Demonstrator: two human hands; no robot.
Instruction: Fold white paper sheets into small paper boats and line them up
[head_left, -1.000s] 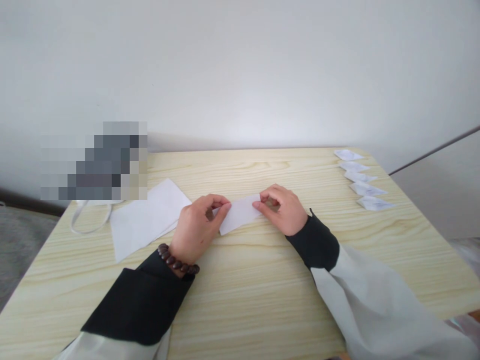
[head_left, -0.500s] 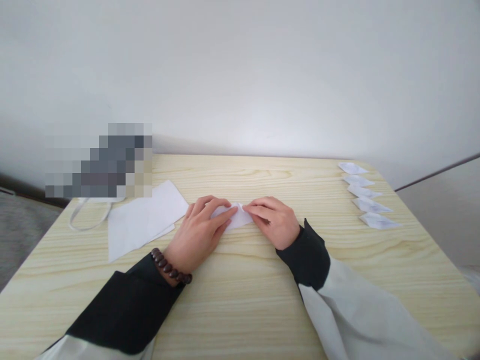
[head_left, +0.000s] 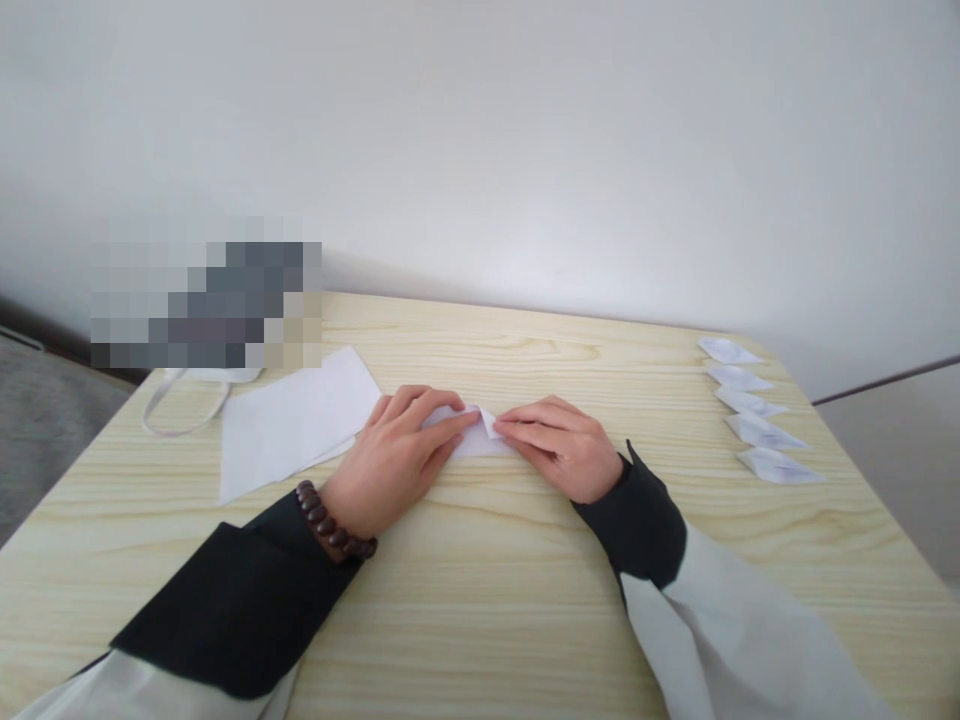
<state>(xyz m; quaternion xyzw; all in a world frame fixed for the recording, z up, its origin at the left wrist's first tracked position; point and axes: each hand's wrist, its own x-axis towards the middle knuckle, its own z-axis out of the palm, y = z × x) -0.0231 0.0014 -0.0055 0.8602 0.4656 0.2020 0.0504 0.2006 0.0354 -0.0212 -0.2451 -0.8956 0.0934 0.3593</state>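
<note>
A small folded sheet of white paper (head_left: 480, 443) lies on the table between my two hands. My left hand (head_left: 397, 445), with a dark beaded bracelet at the wrist, holds its left part, the index finger pressing on the top. My right hand (head_left: 562, 440) pinches a corner flap at the paper's right side between thumb and fingers, and this flap stands slightly raised. The paper's left end is partly hidden under my left fingers.
Loose white sheets (head_left: 292, 425) lie left of my left hand. Behind them is a pixelated dark object (head_left: 232, 300) with a white loop (head_left: 150, 420). Several folded paper boats (head_left: 776, 465) stand in a column at the right. A white wall (head_left: 525, 150) rises behind the table (head_left: 465, 620).
My right hand has drawn the flap a little to the right and down, so more of it shows. My left hand stays on the paper. The view has tilted slightly.
</note>
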